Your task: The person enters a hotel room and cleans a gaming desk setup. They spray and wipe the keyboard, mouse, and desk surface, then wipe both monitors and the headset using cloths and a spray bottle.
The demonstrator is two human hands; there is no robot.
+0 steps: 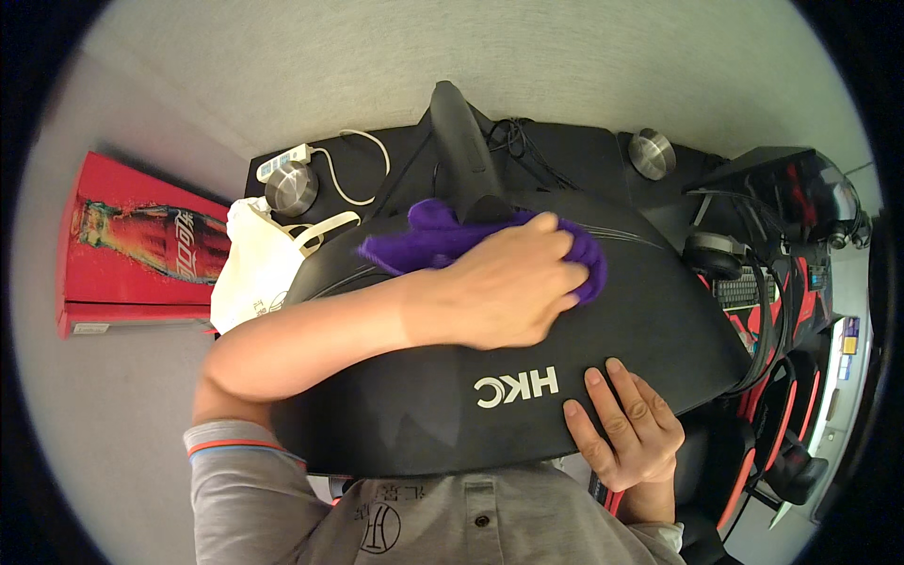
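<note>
A black curved HKC monitor (438,417) spans the middle, its back uppermost and its stand arm (462,134) rising towards the wall. My left hand (515,282) crosses over from the left, fingers curled into a purple cloth (431,244) that lies against the monitor's back beside the stand joint. The hand is slightly blurred. At the near right edge of the monitor is my right hand (625,431); its fingers lie spread on the back next to the logo, the palm is around the edge, and the thumb is hidden.
A steel bowl (291,188), a white power strip (282,162) and a cream cloth bag (258,261) are on the left, near a red cabinet (141,247). Another steel bowl (651,154) stands back right. Headphones (713,256), cables (766,318), a keyboard (741,291) and chairs (741,480) lie further right.
</note>
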